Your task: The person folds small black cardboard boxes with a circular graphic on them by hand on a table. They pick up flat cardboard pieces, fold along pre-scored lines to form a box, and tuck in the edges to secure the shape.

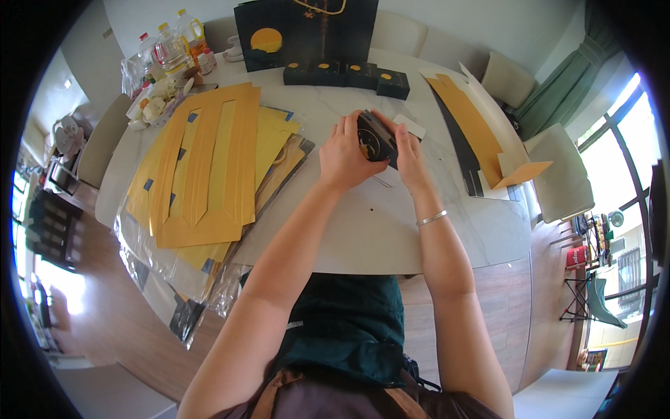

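Between my two hands, over the middle of the table, is a small dark box with a round gold-lined print, held tilted. My left hand wraps its left side, with the thumb along the near edge. Against the right side, my right hand presses with its fingers reaching over the far end. The fingers hide part of the box. A white piece shows just behind my right hand, and a pale flat piece lies on the tabletop below the box. Farther back, several similar small dark boxes stand in a row.
A large dark gift bag stands behind the row of boxes. Flat gold cardboard sheets are stacked at left on clear plastic. Gold and black cardboard lies at right. Oil bottles stand far left. Chairs surround the table.
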Motion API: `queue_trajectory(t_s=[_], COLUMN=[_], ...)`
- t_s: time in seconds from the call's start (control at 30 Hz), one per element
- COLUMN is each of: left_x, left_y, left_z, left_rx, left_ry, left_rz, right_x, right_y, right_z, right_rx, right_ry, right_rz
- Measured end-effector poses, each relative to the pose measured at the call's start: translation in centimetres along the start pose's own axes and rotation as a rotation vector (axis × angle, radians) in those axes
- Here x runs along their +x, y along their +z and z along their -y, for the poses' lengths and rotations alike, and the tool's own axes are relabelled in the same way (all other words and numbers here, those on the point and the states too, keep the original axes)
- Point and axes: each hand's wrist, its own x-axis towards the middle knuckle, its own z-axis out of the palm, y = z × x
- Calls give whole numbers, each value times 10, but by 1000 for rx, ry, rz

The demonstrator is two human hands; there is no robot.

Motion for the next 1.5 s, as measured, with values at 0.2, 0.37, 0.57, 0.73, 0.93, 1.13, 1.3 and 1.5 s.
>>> queue_trajectory(t_s=[0.2, 0.37, 0.57, 0.73, 0.93, 1.13, 1.3, 1.5], left_x=[1, 1, 0, 0, 0, -2, -2, -2], left_y=[2, -1, 4, 6, 6, 5, 4, 5], left_z=[3, 0, -1, -1, -2, -5, -4, -7], left_rx=[13, 45, -55, -37, -33, -16, 7, 0], left_ry=[-45, 12, 98, 122, 135, 97, 78, 81], left_rz=[-17, -24, -97, -139, -136, -113, -102, -90], right_x=[4, 3, 4, 4, 5, 2, 3, 5], right_y=[7, 9, 1, 2, 5, 3, 5, 4], right_z=[-15, -6, 16, 6, 3, 0, 10, 0], right_rx=[-385, -64, 435, 298, 69, 81, 382, 289], right_ry=[-233, -12, 61, 49, 0, -20, 13, 74], right_rz=[3, -104, -138, -128, -135, -144, -163, -199])
